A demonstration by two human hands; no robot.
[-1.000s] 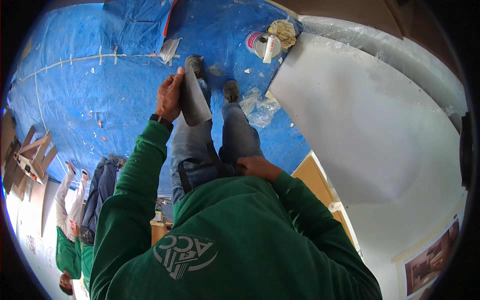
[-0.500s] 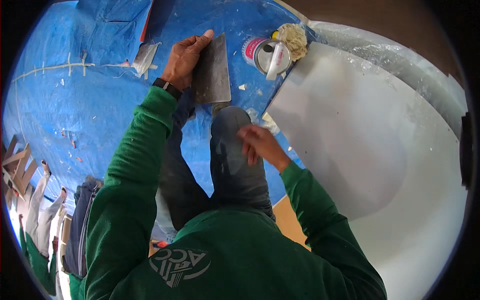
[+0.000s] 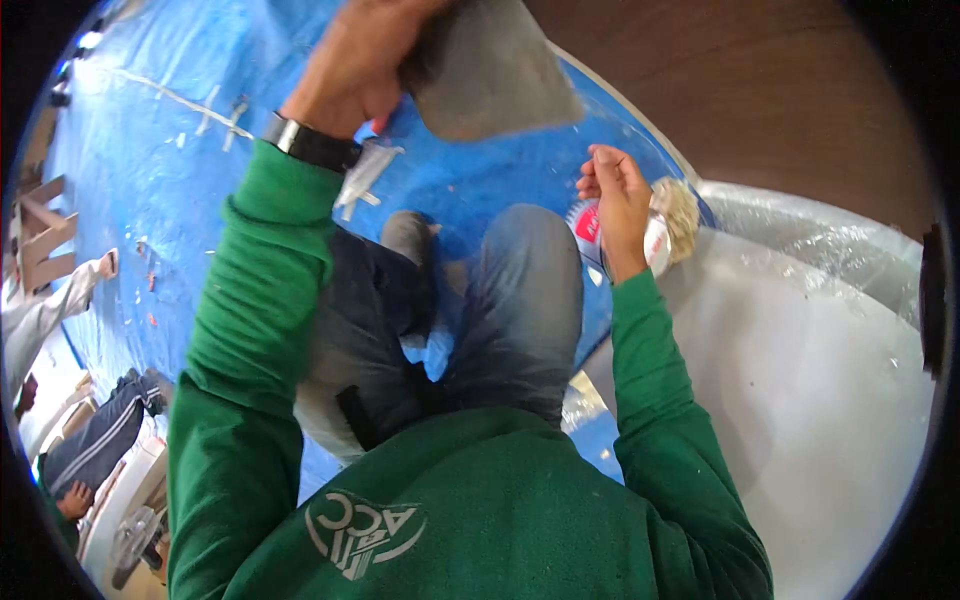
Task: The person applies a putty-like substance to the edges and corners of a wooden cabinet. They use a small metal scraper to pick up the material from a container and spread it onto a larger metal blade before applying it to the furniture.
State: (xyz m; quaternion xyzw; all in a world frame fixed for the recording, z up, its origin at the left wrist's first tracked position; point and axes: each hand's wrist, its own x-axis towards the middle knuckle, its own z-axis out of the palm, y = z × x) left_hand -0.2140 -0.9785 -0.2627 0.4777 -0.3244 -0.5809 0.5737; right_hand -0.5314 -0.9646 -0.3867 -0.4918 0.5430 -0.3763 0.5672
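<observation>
My left hand (image 3: 355,75) is raised near the top of the view, gripping a flat grey trowel blade (image 3: 490,70); a black watch sits on that wrist. My right hand (image 3: 620,205) hangs with curled fingers over a small round tub (image 3: 585,225) with a red and white top. A beige rag (image 3: 682,208) lies against the tub. Whether the right hand grips anything is hidden. My knees in grey trousers (image 3: 520,300) are bent below both hands, over a blue tarp (image 3: 150,200).
A large white curved panel (image 3: 800,400) fills the right, with clear plastic sheeting (image 3: 810,240) along its upper edge. Brown wood surface (image 3: 720,90) lies beyond. Other people's legs and a sleeve (image 3: 60,310) show at the far left, near wooden pieces (image 3: 40,230).
My left hand has lifted the trowel up toward the camera. My right hand has moved from my knee out over the tub. The view has tilted closer to the floor.
</observation>
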